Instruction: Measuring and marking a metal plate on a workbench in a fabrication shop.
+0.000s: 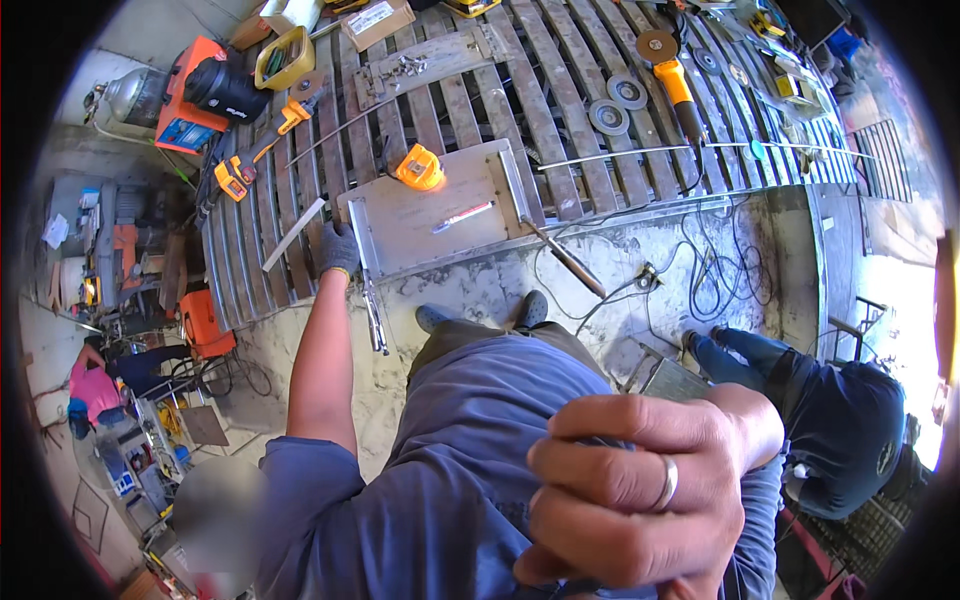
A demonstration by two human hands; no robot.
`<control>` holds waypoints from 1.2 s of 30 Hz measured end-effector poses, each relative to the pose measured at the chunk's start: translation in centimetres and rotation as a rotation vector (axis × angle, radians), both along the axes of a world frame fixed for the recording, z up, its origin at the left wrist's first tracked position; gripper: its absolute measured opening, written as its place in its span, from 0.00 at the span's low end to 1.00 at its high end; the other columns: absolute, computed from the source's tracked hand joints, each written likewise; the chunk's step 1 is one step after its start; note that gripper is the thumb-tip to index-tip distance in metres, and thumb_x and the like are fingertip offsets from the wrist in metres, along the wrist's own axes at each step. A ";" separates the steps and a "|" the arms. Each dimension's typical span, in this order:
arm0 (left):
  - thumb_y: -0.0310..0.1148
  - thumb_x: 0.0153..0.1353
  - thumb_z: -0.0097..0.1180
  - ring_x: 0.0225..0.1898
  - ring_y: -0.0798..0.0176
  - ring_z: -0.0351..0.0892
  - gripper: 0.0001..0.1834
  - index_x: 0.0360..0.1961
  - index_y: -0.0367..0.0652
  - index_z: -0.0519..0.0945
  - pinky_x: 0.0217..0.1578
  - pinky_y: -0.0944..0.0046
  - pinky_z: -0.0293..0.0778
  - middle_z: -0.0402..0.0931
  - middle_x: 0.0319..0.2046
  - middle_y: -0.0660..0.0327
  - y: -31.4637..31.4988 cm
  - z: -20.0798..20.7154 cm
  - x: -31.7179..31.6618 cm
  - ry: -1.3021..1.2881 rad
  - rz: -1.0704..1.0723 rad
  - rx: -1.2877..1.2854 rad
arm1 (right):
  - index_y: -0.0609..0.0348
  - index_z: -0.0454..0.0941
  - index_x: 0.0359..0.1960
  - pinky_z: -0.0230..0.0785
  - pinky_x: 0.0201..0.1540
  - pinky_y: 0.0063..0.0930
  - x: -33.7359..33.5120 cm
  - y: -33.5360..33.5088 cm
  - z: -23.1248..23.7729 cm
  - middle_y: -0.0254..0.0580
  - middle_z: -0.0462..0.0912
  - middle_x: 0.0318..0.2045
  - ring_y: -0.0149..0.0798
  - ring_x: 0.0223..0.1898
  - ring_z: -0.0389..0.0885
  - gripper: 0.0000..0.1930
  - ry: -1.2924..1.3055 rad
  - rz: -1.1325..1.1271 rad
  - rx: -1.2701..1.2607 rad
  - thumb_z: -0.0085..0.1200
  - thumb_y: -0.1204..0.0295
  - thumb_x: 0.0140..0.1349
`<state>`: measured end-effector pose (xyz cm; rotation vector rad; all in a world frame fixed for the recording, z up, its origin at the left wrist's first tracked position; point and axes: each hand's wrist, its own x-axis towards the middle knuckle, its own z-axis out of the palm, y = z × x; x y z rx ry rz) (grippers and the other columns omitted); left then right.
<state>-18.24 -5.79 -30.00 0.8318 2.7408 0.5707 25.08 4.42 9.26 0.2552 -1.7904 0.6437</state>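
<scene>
My left hand [339, 248], in a dark glove, is at the left edge of a flat metal panel [415, 232] on the slatted bench; its fingers are mostly hidden. Locking pliers [374, 318] hang beside that edge, just below the hand. A pale metal strip [293, 235] lies on the slats to its left. On the panel are a red-and-white marker [463, 217] and a yellow boxy item [420, 168]. A long-handled clamp [565, 258] juts from the right edge. Bare and with a ring, my right hand [640, 490] is raised close to the camera, fingers curled; whatever they hold is hidden.
A yellow angle grinder [678, 92] and grinding discs [610, 117] lie on the bench's right. Yellow cordless tools [233, 178] and an orange machine [190, 100] are at left. Cables [715, 275] trail below the bench. Another person [840, 420] bends at right; one [95, 385] is far left.
</scene>
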 end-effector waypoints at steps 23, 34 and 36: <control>0.65 0.60 0.56 0.52 0.39 0.83 0.40 0.51 0.34 0.84 0.52 0.51 0.77 0.84 0.47 0.39 2.5 1.0 -3.6 -0.425 -0.066 -0.287 | 0.62 0.81 0.43 0.74 0.53 0.48 -6.2 21.2 -29.7 0.58 0.85 0.46 0.59 0.49 0.83 0.14 -1.520 -0.425 -0.559 0.65 0.70 0.58; 0.62 0.63 0.54 0.56 0.38 0.80 0.39 0.56 0.34 0.78 0.57 0.46 0.74 0.81 0.52 0.37 3.8 5.8 -1.1 -0.426 0.055 -0.442 | 0.62 0.78 0.50 0.73 0.57 0.49 -11.4 21.3 -29.0 0.57 0.81 0.51 0.60 0.55 0.79 0.20 -1.564 -0.495 -0.485 0.66 0.71 0.56; 0.59 0.65 0.53 0.52 0.39 0.82 0.33 0.51 0.36 0.80 0.53 0.46 0.76 0.83 0.47 0.41 3.8 6.3 -0.6 -0.361 0.043 -0.439 | 0.62 0.76 0.53 0.73 0.58 0.48 -13.4 20.3 -28.5 0.58 0.79 0.53 0.60 0.56 0.78 0.23 -1.499 -0.449 -0.476 0.66 0.70 0.56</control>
